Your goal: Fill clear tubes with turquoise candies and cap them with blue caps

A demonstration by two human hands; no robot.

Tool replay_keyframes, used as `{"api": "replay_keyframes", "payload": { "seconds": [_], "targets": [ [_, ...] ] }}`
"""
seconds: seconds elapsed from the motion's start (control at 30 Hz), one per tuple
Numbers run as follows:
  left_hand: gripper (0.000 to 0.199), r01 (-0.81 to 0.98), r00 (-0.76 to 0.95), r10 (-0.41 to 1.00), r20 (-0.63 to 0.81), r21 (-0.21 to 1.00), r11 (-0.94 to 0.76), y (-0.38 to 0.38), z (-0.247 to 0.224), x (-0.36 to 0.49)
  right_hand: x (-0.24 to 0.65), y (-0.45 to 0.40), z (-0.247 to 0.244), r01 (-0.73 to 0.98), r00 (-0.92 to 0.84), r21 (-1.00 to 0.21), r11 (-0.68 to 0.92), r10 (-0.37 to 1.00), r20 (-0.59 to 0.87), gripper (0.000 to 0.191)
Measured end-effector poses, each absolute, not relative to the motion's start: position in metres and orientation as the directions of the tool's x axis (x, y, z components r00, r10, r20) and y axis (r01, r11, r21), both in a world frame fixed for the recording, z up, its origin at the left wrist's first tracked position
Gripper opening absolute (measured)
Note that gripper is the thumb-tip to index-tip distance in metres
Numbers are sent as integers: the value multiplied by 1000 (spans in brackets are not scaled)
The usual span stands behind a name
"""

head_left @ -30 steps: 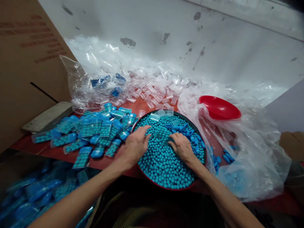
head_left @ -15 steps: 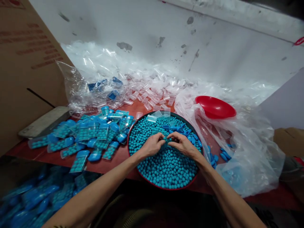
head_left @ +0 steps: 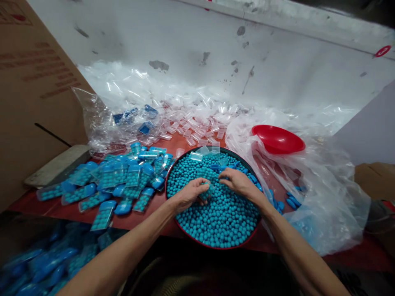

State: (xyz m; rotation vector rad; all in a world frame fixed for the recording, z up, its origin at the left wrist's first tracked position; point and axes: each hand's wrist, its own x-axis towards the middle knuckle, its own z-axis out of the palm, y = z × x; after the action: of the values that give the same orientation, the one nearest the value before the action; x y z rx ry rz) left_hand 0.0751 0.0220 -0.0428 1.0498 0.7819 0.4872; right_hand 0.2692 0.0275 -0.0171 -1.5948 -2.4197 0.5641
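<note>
Clock positions refer to the centre of the round basin [head_left: 216, 247], with 12 o'clock pointing away from me. The basin sits on the red desk [head_left: 157, 203] and carries a bed of blue beads [head_left: 216, 226]. My left hand [head_left: 191, 193] is at 9 o'clock inside the rim, thumb and fingers clamped on a clear container [head_left: 207, 190]; beads show through its wall. My right hand [head_left: 236, 181] is at 1 o'clock over the beads, fingers curled just beside the blue caps [head_left: 217, 168]; I cannot tell whether its fingertips grip one. These caps lie on the beads from 12 to 2 o'clock. A few clear cases [head_left: 196, 156] lie at the rim at 11 o'clock; more clear cases [head_left: 200, 128] are spread beyond it at 12 o'clock. Filled, blue-capped containers [head_left: 132, 176] form a heap at 9 to 10 o'clock. A red dish [head_left: 277, 139] rests on plastic sheeting [head_left: 333, 205] at 2 o'clock. Loose caps [head_left: 293, 200] lie at 3 o'clock, beside the sheeting.
</note>
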Motion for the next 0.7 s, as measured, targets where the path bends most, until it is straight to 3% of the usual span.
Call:
{"api": "replay_keyframes", "payload": {
  "seconds": [0.1,0.17,0.27,0.33,0.43,0.5,0.7],
  "targets": [
    [38,-98,679,660,-321,851,516,22,-43,73,257,54,-19,948,-300,-104,302,953,37,22],
    [35,-142,678,666,-309,835,532,21,-42,71,252,66,-25,962,-269,-40,270,962,40,19],
    [32,-149,654,695,-298,850,505,20,-41,70,256,65,-31,970,-236,-44,239,970,56,23],
    [32,-116,618,733,-286,888,445,19,-41,72,260,52,-32,959,-224,-152,237,970,99,29],
    [31,-77,545,802,-244,938,338,18,-43,77,259,23,-29,802,-285,-501,325,946,158,32],
    [31,-94,520,829,-207,951,296,17,-43,80,253,4,-28,663,-328,-668,339,933,148,34],
    [33,-96,568,808,-159,962,257,9,-37,83,242,-14,-31,389,-180,-920,50,983,-23,32]
  ]
}}
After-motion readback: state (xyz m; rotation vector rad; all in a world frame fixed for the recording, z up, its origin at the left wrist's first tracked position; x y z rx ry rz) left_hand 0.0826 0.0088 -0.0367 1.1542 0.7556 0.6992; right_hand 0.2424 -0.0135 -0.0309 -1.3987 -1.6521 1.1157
